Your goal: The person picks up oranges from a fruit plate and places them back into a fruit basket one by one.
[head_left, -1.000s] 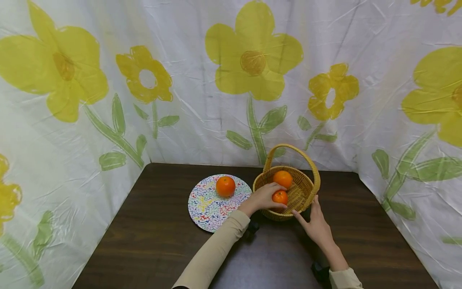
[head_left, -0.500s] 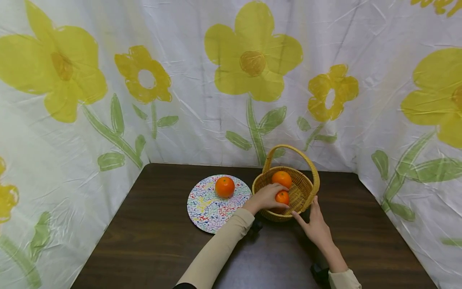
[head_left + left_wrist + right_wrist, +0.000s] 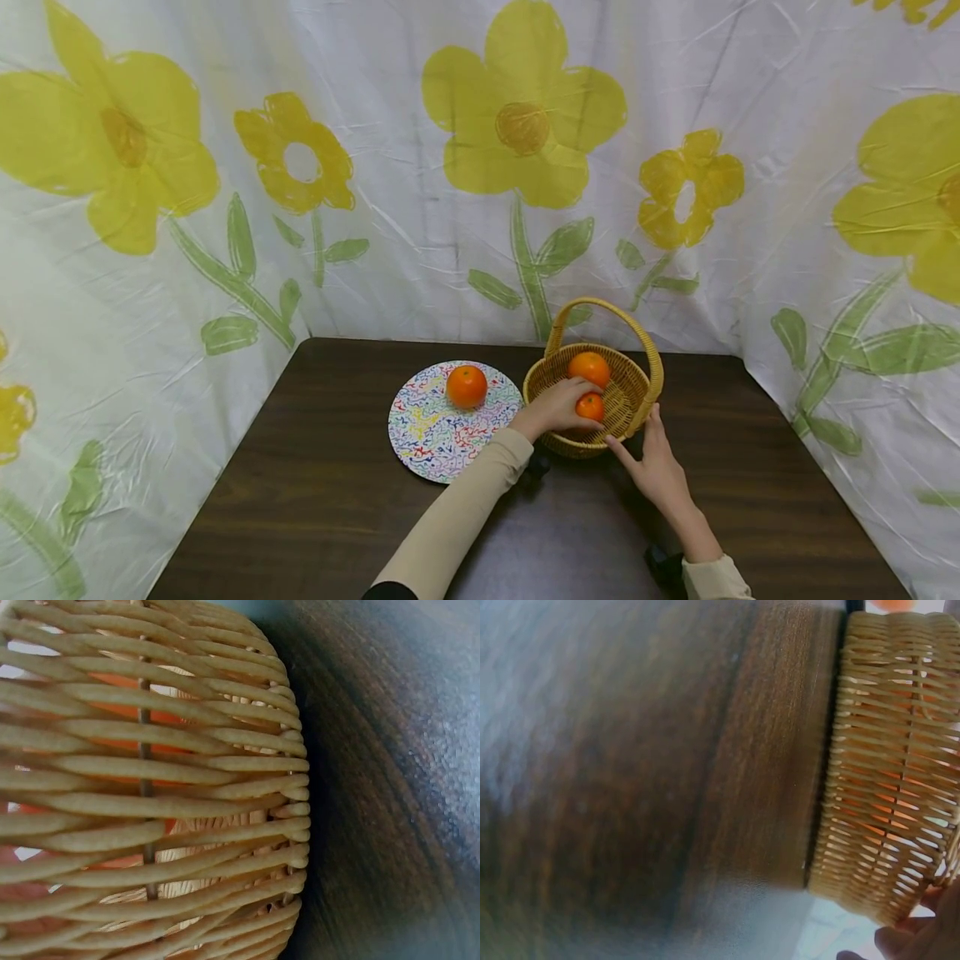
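In the head view, my left hand (image 3: 558,407) reaches over the near rim of a wicker basket (image 3: 626,414). Its fingers and thumb curl round an orange (image 3: 590,407) low inside. A second orange (image 3: 589,369) lies just behind, partly covered by the fingers. My right hand (image 3: 662,472) rests against the basket's near right side, thumb and fingers spread and fairly straight. The left wrist view is filled by the basket weave (image 3: 187,765), with orange colour showing through its gaps. In the right wrist view, fingertips (image 3: 900,937) touch the basket (image 3: 885,765) near its rim.
Left of the basket lies a round, multicoloured patterned board or plate (image 3: 427,425) with one orange (image 3: 467,387) on it. The basket's tall arched handle (image 3: 600,304) rises above the oranges. A flower-printed curtain (image 3: 397,250) hangs behind the dark wooden table (image 3: 315,467).
My left hand and the orange in it have shifted slightly to the right inside the basket. The right hand and the basket stay almost still.
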Demonstrator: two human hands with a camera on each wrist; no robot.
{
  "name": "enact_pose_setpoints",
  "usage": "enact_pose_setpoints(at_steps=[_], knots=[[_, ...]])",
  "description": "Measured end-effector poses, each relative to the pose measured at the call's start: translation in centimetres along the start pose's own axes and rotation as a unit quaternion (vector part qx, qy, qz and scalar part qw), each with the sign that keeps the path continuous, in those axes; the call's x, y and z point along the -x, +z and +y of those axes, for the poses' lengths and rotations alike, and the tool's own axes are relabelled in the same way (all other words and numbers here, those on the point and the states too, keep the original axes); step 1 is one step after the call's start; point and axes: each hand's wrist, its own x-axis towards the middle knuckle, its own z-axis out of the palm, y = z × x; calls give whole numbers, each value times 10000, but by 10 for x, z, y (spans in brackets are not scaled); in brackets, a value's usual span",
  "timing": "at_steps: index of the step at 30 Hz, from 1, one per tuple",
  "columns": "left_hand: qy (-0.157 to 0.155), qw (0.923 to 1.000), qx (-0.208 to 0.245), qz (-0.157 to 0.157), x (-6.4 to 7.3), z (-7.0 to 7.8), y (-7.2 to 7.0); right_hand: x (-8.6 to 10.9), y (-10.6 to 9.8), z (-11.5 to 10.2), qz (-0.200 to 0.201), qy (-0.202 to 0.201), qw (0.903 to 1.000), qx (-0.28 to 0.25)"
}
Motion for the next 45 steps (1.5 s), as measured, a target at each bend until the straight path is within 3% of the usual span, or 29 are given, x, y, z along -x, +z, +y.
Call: enact_pose_setpoints(at_steps=[21,40,45], knots=[[-220,9995,-230,90,0,-1,4,0,0,-2,-19,45,10000,22],[-421,9989,-98,193,12,-3,-3,-2,0,0,-108,104,9999,70],[-339,9990,-76,294,17,-3,-5,-1,1,0,-110,105,9999,63]])
